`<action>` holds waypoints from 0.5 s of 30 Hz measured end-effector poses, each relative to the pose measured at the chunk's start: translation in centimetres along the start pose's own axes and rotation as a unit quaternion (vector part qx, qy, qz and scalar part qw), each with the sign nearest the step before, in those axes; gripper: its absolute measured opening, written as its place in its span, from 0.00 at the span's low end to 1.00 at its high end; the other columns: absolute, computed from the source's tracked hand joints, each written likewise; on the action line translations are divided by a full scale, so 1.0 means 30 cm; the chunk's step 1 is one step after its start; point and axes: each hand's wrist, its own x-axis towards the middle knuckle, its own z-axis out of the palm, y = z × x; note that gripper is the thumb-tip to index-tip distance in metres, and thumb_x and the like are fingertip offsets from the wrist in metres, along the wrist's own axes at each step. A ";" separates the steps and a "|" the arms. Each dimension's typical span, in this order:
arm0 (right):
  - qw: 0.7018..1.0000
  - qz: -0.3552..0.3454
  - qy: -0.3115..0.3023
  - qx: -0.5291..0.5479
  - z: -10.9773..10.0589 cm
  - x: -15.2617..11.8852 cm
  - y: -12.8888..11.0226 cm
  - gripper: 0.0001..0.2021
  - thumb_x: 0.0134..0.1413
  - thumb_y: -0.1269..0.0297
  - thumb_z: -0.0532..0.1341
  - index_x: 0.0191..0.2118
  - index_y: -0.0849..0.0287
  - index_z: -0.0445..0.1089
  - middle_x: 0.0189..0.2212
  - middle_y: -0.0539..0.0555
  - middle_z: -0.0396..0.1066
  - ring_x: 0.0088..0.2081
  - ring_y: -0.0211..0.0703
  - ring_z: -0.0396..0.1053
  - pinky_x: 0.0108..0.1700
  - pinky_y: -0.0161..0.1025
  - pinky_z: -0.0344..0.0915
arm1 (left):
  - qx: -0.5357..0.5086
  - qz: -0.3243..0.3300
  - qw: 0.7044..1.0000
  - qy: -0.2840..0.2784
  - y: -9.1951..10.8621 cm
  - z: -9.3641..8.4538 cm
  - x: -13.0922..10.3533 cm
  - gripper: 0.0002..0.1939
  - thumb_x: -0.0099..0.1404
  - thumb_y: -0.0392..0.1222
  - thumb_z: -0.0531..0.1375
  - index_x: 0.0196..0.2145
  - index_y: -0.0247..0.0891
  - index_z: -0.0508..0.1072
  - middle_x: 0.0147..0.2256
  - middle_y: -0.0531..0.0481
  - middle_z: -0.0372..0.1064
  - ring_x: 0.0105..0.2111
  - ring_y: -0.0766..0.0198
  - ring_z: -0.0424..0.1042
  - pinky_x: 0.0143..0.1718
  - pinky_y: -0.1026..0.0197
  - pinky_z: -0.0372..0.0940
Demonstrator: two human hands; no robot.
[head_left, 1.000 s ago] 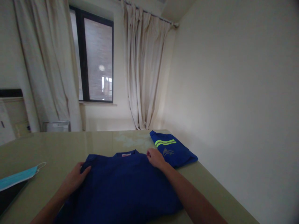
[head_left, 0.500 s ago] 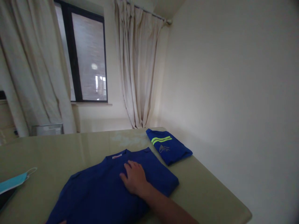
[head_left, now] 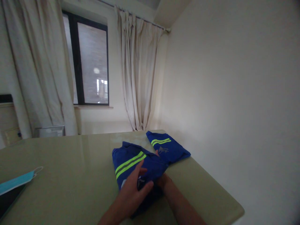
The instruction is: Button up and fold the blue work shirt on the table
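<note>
A folded blue work shirt (head_left: 150, 165) with yellow-green and grey stripes lies near the front right of the table, its right side raised a little. My left hand (head_left: 134, 187) rests over its striped face, thumb and fingers apart. Under the right side of the shirt is my right hand (head_left: 162, 181), mostly hidden by cloth; a fingertip shows at the far edge, so the hand is around the fabric. Just behind, a second folded blue garment (head_left: 173, 151) with the same stripes and a grey print lies flat.
At the left of the table (head_left: 70, 168) a light blue face mask (head_left: 17, 182) lies on a dark flat object (head_left: 9, 200). The table's right edge runs near a plain wall (head_left: 222, 109). Beyond the far edge hang curtains (head_left: 140, 75) beside a window (head_left: 93, 62).
The shirt, spread wide with its collar showing before, is now folded narrower with its stripes up. My left hand has come over it, and my right hand has moved from on top to underneath.
</note>
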 end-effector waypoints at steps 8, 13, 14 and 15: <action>0.934 0.221 0.059 0.275 -0.136 -0.092 0.163 0.32 0.34 0.62 0.73 0.52 0.58 0.74 0.37 0.53 0.80 0.39 0.51 0.78 0.47 0.47 0.71 | 0.375 0.112 0.920 0.032 -0.288 0.131 -0.150 0.36 0.62 0.30 0.57 0.67 0.51 0.63 0.62 0.51 0.69 0.61 0.55 0.68 0.71 0.46 0.50; 0.948 0.267 0.119 0.125 -0.145 -0.074 0.195 0.19 0.44 0.59 0.66 0.45 0.59 0.77 0.31 0.53 0.78 0.36 0.48 0.76 0.41 0.43 0.71 | 0.392 0.078 0.912 0.093 -0.412 0.060 -0.201 0.39 0.59 0.29 0.58 0.67 0.48 0.62 0.69 0.46 0.57 0.67 0.48 0.60 0.68 0.43 0.58; 0.946 0.280 0.117 0.112 -0.143 -0.070 0.198 0.18 0.45 0.57 0.66 0.42 0.60 0.77 0.29 0.53 0.77 0.35 0.49 0.76 0.40 0.44 0.71 | 0.391 0.062 0.913 0.100 -0.425 0.056 -0.208 0.42 0.57 0.26 0.58 0.68 0.47 0.61 0.70 0.46 0.53 0.69 0.47 0.56 0.67 0.43 0.58; 0.944 0.290 0.112 0.107 -0.138 -0.065 0.201 0.19 0.45 0.55 0.67 0.41 0.61 0.77 0.29 0.54 0.77 0.36 0.50 0.76 0.40 0.45 0.71 | 0.391 0.049 0.913 0.102 -0.434 0.058 -0.211 0.45 0.54 0.24 0.57 0.69 0.46 0.60 0.71 0.45 0.51 0.70 0.46 0.52 0.68 0.42 0.58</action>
